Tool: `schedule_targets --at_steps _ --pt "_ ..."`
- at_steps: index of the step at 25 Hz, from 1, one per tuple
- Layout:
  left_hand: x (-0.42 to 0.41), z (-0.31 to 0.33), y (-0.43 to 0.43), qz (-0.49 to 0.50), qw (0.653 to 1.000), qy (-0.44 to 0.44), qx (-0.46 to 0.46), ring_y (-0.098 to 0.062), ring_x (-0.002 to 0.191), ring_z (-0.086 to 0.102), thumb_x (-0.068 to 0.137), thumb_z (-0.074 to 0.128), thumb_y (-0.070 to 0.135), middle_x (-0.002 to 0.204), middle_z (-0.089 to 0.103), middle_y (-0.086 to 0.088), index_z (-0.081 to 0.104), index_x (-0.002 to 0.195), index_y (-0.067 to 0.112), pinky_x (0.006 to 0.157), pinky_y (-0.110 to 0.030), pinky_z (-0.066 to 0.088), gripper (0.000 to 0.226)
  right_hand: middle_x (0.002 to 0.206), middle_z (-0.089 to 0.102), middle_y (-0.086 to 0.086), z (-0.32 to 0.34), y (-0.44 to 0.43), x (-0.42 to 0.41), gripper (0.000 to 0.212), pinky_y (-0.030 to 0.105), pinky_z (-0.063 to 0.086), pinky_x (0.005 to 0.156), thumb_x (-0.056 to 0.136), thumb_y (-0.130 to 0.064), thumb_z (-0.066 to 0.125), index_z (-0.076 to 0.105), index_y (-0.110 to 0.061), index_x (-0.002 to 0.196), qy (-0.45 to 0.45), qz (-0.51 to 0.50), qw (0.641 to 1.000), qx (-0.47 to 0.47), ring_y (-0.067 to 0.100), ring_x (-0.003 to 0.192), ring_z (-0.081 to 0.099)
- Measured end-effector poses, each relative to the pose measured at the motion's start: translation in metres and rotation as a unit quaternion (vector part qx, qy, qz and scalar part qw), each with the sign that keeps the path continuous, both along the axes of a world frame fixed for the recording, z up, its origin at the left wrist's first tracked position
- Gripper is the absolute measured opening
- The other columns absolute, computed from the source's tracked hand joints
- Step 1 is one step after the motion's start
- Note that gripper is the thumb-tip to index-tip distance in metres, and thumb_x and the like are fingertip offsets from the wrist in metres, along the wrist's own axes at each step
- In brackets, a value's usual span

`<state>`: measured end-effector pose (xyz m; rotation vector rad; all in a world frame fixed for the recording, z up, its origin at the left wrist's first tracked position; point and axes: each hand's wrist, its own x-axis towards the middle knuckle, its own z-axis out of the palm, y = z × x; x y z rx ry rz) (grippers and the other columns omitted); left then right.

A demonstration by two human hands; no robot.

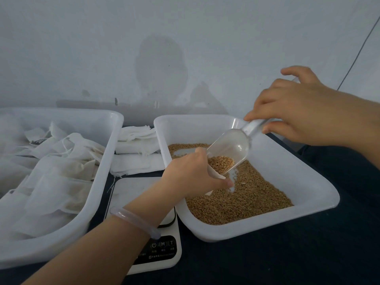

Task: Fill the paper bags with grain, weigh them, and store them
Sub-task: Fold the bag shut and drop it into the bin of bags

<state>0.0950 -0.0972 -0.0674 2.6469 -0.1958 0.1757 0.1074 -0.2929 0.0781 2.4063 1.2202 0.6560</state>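
A white tray (308,194) on the right holds brown grain (253,196). My right hand (304,114) grips the handle of a clear plastic scoop (234,147), tilted down with some grain at its mouth. My left hand (191,177) holds a small white paper bag (217,175) at the scoop's mouth, over the grain; the bag is mostly hidden by my fingers. A white digital scale (144,192) lies between the two trays, partly under my left forearm.
A large white bin (107,145) on the left holds several white bags. A pile of flat empty bags (137,151) lies behind the scale. A pale wall stands close behind. Everything rests on a dark tabletop (287,254).
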Motion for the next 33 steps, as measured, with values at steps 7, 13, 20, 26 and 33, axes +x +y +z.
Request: schedule_targets --at_steps 7,13,20,26,33 --pt "0.001 -0.001 -0.002 0.014 1.0 0.005 0.011 -0.004 0.065 0.042 0.06 0.057 0.082 0.077 0.04 0.018 0.035 0.1 0.023 0.051 -0.023 0.028 0.075 0.082 0.069 0.007 0.002 0.01 -0.007 0.032 0.061 0.025 0.099 0.065 -0.009 0.083 0.075 -0.015 0.095 -0.071 0.043 0.995 -0.046 0.034 0.082 0.063" --pt "-0.001 -0.001 -0.001 0.018 0.999 -0.003 -0.049 0.002 0.068 0.045 0.06 0.057 0.082 0.079 0.045 0.018 0.03 0.098 0.026 0.051 -0.022 0.032 0.073 0.094 0.067 -0.001 0.016 0.02 -0.013 0.028 0.05 0.011 0.107 0.078 -0.02 0.072 0.071 -0.027 0.105 -0.065 -0.001 0.996 -0.058 0.029 0.098 0.057" --pt "-0.001 0.0 0.0 0.017 0.997 -0.013 -0.076 0.006 0.068 0.041 0.061 0.061 0.079 0.079 0.042 0.02 0.033 0.103 0.026 0.052 -0.02 0.031 0.073 0.104 0.063 -0.008 0.021 0.019 -0.006 0.032 0.042 0.003 0.108 0.084 -0.03 0.063 0.065 -0.037 0.115 -0.03 -0.042 0.998 -0.027 0.02 0.106 0.051" --pt "-0.002 0.0 0.003 0.043 0.979 -0.054 -0.192 0.007 0.069 0.046 0.063 0.07 0.067 0.082 0.045 0.022 0.04 0.114 0.024 0.049 -0.017 0.036 0.074 0.11 0.063 -0.005 0.023 0.007 0.007 0.035 0.039 0.003 0.109 0.082 -0.034 0.062 0.063 -0.038 0.117 0.028 -0.053 0.998 0.037 0.02 0.11 0.049" --pt "-0.003 0.006 0.003 0.006 0.983 -0.012 -0.182 0.008 0.074 0.043 0.068 0.068 0.065 0.083 0.036 0.027 0.034 0.102 0.03 0.062 -0.018 0.037 0.06 0.097 0.067 0.004 0.024 0.007 0.01 0.032 0.053 0.017 0.104 0.073 -0.017 0.076 0.073 -0.026 0.103 -0.013 -0.01 1.0 0.014 0.032 0.098 0.056"
